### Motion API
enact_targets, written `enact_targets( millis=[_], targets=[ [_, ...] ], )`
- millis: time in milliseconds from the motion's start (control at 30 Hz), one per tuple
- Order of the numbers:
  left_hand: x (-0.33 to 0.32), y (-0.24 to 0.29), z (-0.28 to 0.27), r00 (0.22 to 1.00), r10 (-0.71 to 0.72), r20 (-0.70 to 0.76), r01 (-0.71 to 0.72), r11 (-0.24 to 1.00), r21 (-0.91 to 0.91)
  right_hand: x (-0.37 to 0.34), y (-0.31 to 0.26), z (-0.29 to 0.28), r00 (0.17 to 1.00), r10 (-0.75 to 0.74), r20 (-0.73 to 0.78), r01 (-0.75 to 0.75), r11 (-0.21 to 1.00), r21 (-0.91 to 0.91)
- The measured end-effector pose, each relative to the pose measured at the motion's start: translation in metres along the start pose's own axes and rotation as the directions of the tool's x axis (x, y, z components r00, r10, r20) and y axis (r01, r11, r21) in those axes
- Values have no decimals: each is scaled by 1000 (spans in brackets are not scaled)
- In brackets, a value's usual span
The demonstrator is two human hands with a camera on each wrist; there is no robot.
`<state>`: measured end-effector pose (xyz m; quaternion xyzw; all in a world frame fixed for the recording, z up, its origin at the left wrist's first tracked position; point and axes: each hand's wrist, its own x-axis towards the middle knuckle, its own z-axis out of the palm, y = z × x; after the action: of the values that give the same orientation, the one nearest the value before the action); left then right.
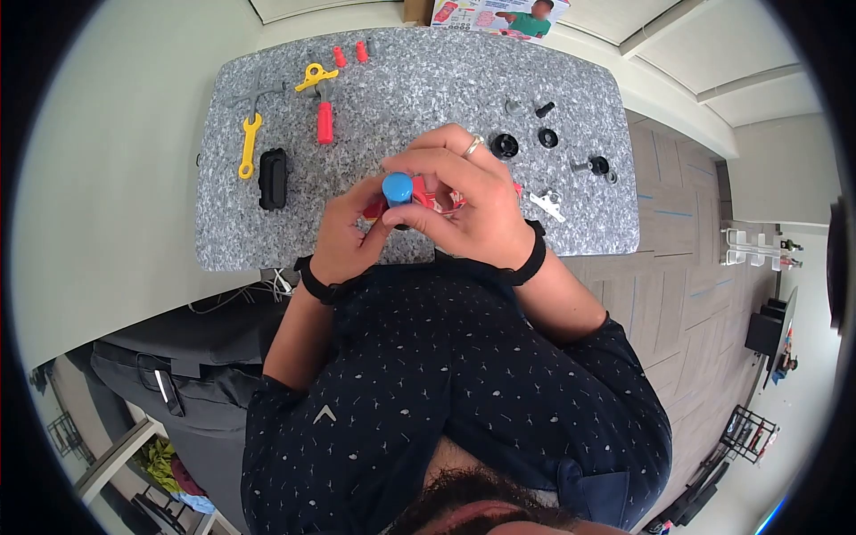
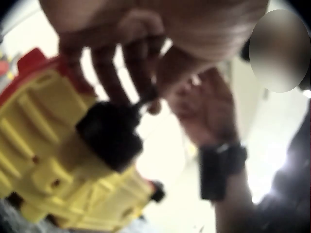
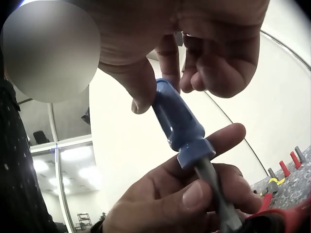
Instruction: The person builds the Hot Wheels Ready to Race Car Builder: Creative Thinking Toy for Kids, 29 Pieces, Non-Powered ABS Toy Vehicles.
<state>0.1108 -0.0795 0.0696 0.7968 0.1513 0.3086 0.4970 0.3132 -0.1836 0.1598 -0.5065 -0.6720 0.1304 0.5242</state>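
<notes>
Nearest is the person's dark patterned shirt [image 1: 446, 374], with a black band on each wrist, and just past it both hands meet over the near edge of the table [image 1: 392, 98]. The right hand [image 1: 486, 201] grips the handle of a blue screwdriver [image 1: 398, 187] from above, thumb on one side and fingers on the other. The left hand [image 1: 348, 234] pinches the grey shaft below, thumb against the metal. The screwdriver points down, slightly tilted, beside a red and yellow toy [image 2: 29, 126]; the left wrist view shows the toy's ribbed yellow underside and a black part, but blur hides where the screwdriver's tip sits. To the right of the hands lies a small whitish piece [image 1: 546, 207]; to the left, a black tray [image 1: 274, 178]. Farther off on the right are three black wheels [image 1: 505, 145], one with a grey bolt [image 1: 580, 167] just beside it, and a short black peg [image 1: 545, 109]. On the far left lie a yellow wrench [image 1: 248, 147], a grey tool, a red-handled hammer [image 1: 325, 123] with a yellow piece [image 1: 316, 78] at its head, and two red pegs [image 1: 340, 57]. Beyond the table's far edge stands a printed box [image 1: 499, 16]
</notes>
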Motion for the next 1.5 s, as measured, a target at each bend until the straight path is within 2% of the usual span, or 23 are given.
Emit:
enact_targets(
  millis=[67, 167, 233, 267, 400, 567, 667, 733, 833, 967, 1033, 1067, 1267, 1333, 1500],
  targets=[
    [0, 1, -1, 1000, -8, 9, 8, 1000, -8, 2, 4, 3, 999, -36, -20, 37, 997, 68],
    [-1, 0, 1, 999, -38, -9, 38, 998, -43, -4, 1, 1, 995, 89, 53, -92, 995, 48],
    [-1, -4, 6, 997, -28, -68, 24, 998, -64, -2, 1, 1, 998, 60, 18, -60, 998, -9],
    [-2, -5, 5, 998, -36, -49, 32, 997, -75, 0, 1, 2, 999, 43, 1, -43, 998, -38],
    [-2, -4, 2, 999, -29, -32, 27, 997, -68, 1, 3, 4, 1000, -4, -23, 5, 999, 46],
    [-2, -1, 1, 998, -45, -33, 43, 998, -54, -3, 1, 2, 999, 46, 11, -46, 999, 26],
    [-2, -2, 0, 999, -30, -19, 29, 998, -53, 0, 3, 5, 999, -29, -38, 32, 996, 89],
    [-1, 3, -1, 1000, -24, -6, 24, 999, -24, -2, 8, 8, 999, -15, -29, 18, 997, 81],
    [-1, -4, 6, 997, -25, -75, 18, 995, -93, -1, 4, 5, 1000, 7, 0, -7, 997, 81],
    [5, 8, 1, 1000, -8, 14, 7, 996, 84, 0, 6, 5, 999, -31, 11, 30, 996, 89],
    [6, 7, -1, 994, -30, 101, 13, 986, 166, -2, 2, 2, 996, 50, 73, -55, 996, 63],
    [5, 4, 0, 995, -29, 100, 9, 982, 190, -3, 1, 1, 991, 91, 103, -96, 994, 47],
    [0, -10, 8, 996, -16, 83, -10, 952, 305, -3, 4, 8, 1000, -5, 19, 5, 1000, 9],
    [0, -8, 9, 997, -17, 80, -11, 944, 329, -3, 3, 8, 1000, 2, 27, -2, 1000, -6],
    [0, -10, 11, 997, -45, 67, 23, 954, 300, -6, 5, 13, 1000, -27, 9, 27, 1000, -15]
  ],
)
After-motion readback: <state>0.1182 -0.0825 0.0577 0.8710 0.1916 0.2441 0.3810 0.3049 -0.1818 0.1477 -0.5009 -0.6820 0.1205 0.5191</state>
